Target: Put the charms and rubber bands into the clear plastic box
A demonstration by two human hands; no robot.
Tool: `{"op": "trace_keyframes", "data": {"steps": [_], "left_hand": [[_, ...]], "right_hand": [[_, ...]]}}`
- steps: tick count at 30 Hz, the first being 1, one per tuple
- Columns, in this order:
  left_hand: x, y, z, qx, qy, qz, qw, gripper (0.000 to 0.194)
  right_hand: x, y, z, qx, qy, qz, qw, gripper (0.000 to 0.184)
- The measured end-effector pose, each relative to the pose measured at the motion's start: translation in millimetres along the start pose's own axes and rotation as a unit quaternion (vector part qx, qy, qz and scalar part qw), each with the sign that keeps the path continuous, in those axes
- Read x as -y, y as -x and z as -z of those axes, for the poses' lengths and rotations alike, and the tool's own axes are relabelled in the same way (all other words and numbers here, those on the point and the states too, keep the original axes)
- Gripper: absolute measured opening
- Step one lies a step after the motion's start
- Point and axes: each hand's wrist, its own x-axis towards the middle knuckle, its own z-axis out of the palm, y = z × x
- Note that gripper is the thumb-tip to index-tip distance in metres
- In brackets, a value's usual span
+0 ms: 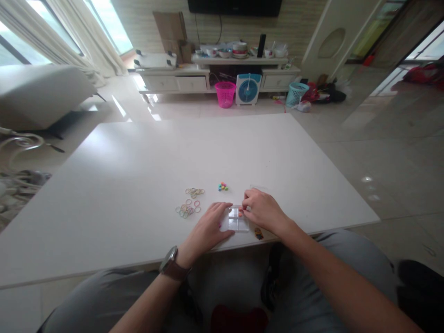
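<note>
A small clear plastic divided box [238, 224] lies near the table's front edge. My left hand [212, 224] grips its left side, with the fingertips at the back edge and the thumb at the front. My right hand [258, 207] is over the box's back right compartment, fingers pinched together; what they hold is hidden. Small orange pieces [240, 212] show in that compartment, beside my right fingertips. A bit of pink [219, 225] peeks out by my left hand. Just right of the box lies a dark and orange patterned piece [258, 233].
Beyond the box sits a little pile of colourful pieces [222, 187]. Pale elastic bands [194, 192] and coloured elastic bands [187, 209] lie to the left. A clear flat piece [259, 188] is partly behind my right hand. All rest on the white table [138, 162].
</note>
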Motion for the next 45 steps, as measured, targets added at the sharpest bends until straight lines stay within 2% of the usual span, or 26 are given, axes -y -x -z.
{"op": "trace_keyframes", "data": {"steps": [10, 15, 18, 22, 26, 30, 45], "left_hand": [[-0.3, -0.5, -0.2, 0.010, -0.013, 0.009, 1.000, 0.067], [5.0, 0.9, 8.6, 0.031, -0.031, -0.009, 0.999, 0.073], [8.4, 2.1, 17.7, 0.041, -0.053, -0.010, 0.998, 0.066], [11.3, 3.4, 26.4, 0.057, -0.091, 0.022, 0.994, 0.056], [13.6, 3.5, 28.8, 0.078, -0.091, 0.038, 0.992, 0.033], [14.4, 1.4, 28.3, 0.104, -0.078, 0.056, 0.990, 0.014], [17.7, -0.3, 37.6, 0.112, -0.093, 0.066, 0.987, 0.008]], "right_hand": [[0.5, -0.6, -2.2, 0.008, 0.006, -0.017, 1.000, 0.019], [0.1, 1.4, 1.6, 0.008, 0.003, -0.016, 1.000, 0.017], [-1.3, 2.5, 5.2, 0.007, -0.005, -0.022, 1.000, 0.014], [-6.4, 4.6, 10.6, -0.007, -0.016, -0.029, 0.999, 0.011], [-10.8, 6.4, 14.3, -0.031, -0.024, -0.038, 0.999, 0.011], [-11.3, 6.8, 14.3, -0.028, -0.023, -0.035, 0.999, 0.011], [-5.1, 6.8, 10.5, -0.020, -0.027, -0.014, 0.999, 0.012]]}}
